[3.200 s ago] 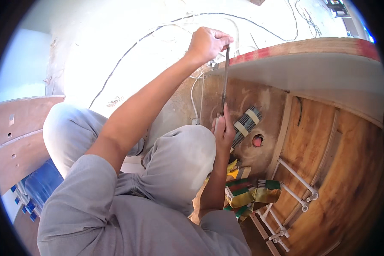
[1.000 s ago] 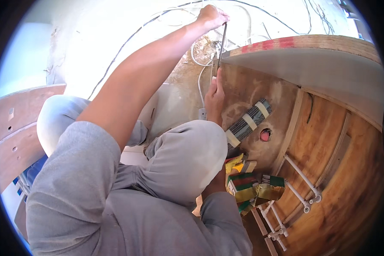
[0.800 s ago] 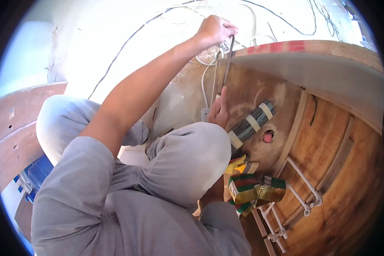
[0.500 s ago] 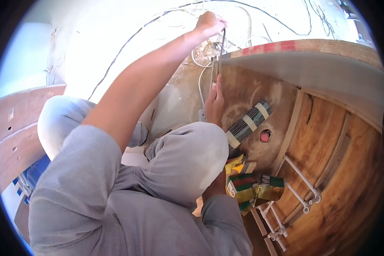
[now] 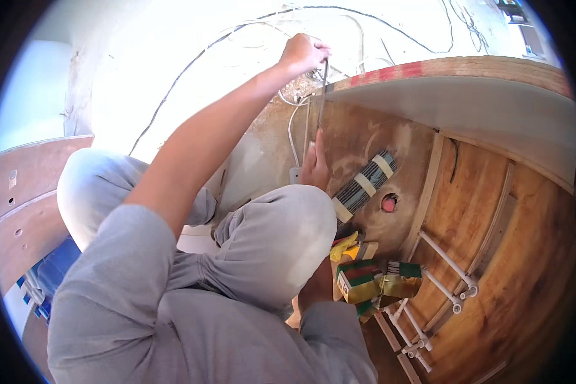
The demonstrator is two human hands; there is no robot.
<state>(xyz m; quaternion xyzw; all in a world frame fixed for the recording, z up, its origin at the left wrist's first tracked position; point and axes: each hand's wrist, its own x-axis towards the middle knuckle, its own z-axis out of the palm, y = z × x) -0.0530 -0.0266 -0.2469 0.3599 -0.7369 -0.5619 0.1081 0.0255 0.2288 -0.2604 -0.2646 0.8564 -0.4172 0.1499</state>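
My left hand [image 5: 304, 54] is closed on the upper end of a long, thin, dark metal strip [image 5: 323, 89], held upright in front of the panel's wooden edge. My right hand [image 5: 315, 165] grips its lower end, fingers pointing up, beside my raised knee. The strip runs close to a narrow upright piece [image 5: 308, 120] at the panel's left end; whether it touches that piece, I cannot tell. A white cable [image 5: 292, 144] hangs just left, down to a white socket block [image 5: 294, 176] partly behind my right hand.
Overhead-right is a wooden-edged panel [image 5: 467, 109]. Below are a banded dark bundle [image 5: 363, 187], a round hole [image 5: 389, 203], green boxes [image 5: 358, 285] and several white pipes [image 5: 441, 255]. Loose cables [image 5: 416, 38] cross the bright surface ahead. Drilled boards [image 5: 32, 179] stand at left.
Both hands and the strip have gone up and down over the last seconds. Since half a second ago they have moved down and slightly left; the grip looks unchanged.
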